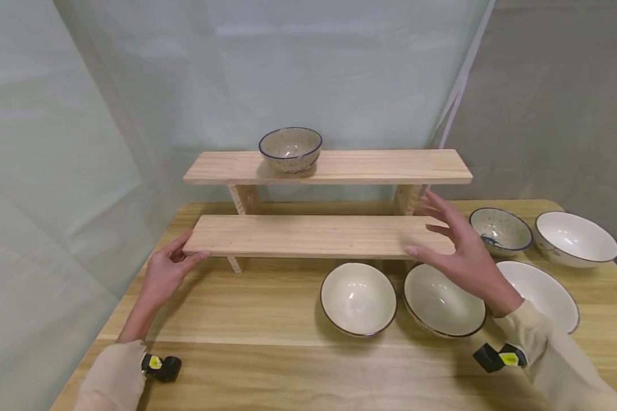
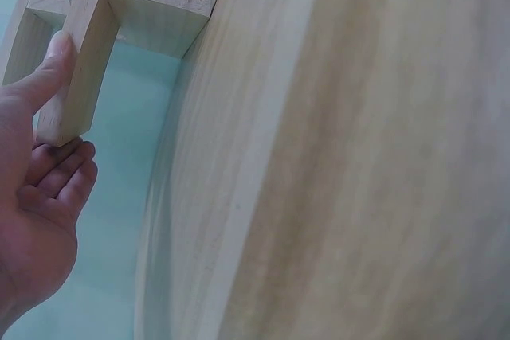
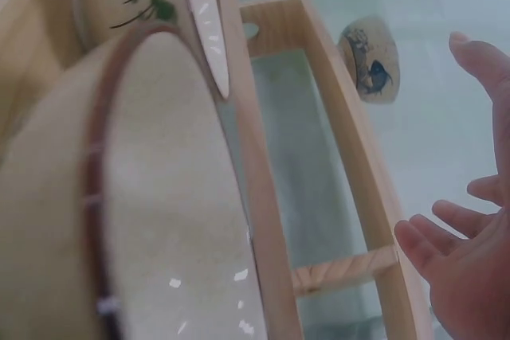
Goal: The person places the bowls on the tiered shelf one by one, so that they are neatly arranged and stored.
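Note:
A two-tier wooden shelf (image 1: 313,234) stands on the wooden table (image 1: 267,319). One speckled bowl (image 1: 290,149) sits on its top board. My left hand (image 1: 177,260) is at the left end of the lower board. In the left wrist view the thumb (image 2: 49,65) lies flat against the board (image 2: 84,53), and the fingers (image 2: 68,166) are loosely curled just past its corner. My right hand (image 1: 442,240) hovers with spread fingers beside the right end of the lower board, holding nothing. In the right wrist view this hand (image 3: 470,276) is apart from the boards (image 3: 351,157).
Two cream bowls (image 1: 358,298) (image 1: 444,299) sit in front of the shelf, the second under my right wrist. A white bowl (image 1: 544,294), a speckled bowl (image 1: 500,230) and another white bowl (image 1: 575,238) stand at the right. Pale curtains enclose the table.

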Demonstrator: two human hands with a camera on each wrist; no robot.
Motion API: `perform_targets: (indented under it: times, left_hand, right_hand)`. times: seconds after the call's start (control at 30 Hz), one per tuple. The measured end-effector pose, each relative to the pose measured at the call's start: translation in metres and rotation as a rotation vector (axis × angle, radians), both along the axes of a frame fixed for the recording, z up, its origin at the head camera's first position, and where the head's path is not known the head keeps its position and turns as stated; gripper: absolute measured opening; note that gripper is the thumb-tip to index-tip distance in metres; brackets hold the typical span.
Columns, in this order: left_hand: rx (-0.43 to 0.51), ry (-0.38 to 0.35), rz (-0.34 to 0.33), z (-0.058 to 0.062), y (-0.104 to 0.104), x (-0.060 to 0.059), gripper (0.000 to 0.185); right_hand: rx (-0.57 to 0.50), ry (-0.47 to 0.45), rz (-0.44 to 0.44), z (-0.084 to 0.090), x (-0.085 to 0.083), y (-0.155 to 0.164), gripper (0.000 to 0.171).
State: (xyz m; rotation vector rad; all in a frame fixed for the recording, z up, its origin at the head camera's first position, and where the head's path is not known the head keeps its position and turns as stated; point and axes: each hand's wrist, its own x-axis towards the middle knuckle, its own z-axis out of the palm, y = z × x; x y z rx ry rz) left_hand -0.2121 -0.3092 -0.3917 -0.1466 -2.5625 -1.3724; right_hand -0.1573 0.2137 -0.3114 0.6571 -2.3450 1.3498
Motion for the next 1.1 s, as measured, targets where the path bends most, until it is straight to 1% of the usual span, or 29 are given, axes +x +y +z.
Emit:
perform_targets:
  times: [0.23, 0.33, 0.47, 0.57, 0.67, 0.8, 0.9, 0.97, 1.07, 1.1]
  left_hand:
    - [0.007, -0.002, -0.009, 0.0, 0.0, 0.0, 0.076]
    - [0.006, 0.005, -0.013, 0.0, -0.001, 0.0, 0.075]
    - [-0.003, 0.009, -0.003, -0.001, -0.002, 0.0, 0.076]
    - [-0.001, 0.007, -0.001, -0.002, -0.002, -0.001, 0.076]
    - [0.005, 0.006, -0.007, -0.003, -0.003, -0.001, 0.075]
    - [0.002, 0.01, -0.006, -0.002, -0.003, 0.0, 0.075]
    - [0.0, 0.011, -0.01, -0.001, -0.002, 0.0, 0.075]
    - [-0.004, 0.014, -0.011, 0.0, -0.001, 0.001, 0.074]
    - [-0.009, 0.013, -0.01, 0.0, -0.001, 0.0, 0.074]
    - [-0.008, 0.015, -0.007, 0.0, -0.001, 0.0, 0.074]
  right_hand:
    - [0.024, -0.038, -0.031, -0.008, 0.016, 0.016, 0.093]
    - [0.015, -0.059, -0.053, -0.012, 0.022, 0.023, 0.091]
    - [0.01, -0.093, -0.074, -0.017, 0.032, 0.033, 0.089]
    - [0.026, -0.109, -0.093, -0.019, 0.038, 0.04, 0.089]
    - [0.036, -0.105, -0.112, -0.023, 0.044, 0.049, 0.089]
    - [0.025, -0.054, -0.122, -0.028, 0.051, 0.059, 0.091]
    - [-0.027, -0.015, -0.096, -0.03, 0.056, 0.068, 0.091]
    - [-0.059, -0.005, -0.086, -0.031, 0.06, 0.074, 0.091]
    - [-0.046, -0.024, -0.124, -0.033, 0.067, 0.082, 0.091]
    - [-0.021, -0.034, -0.152, -0.033, 0.069, 0.084, 0.091]
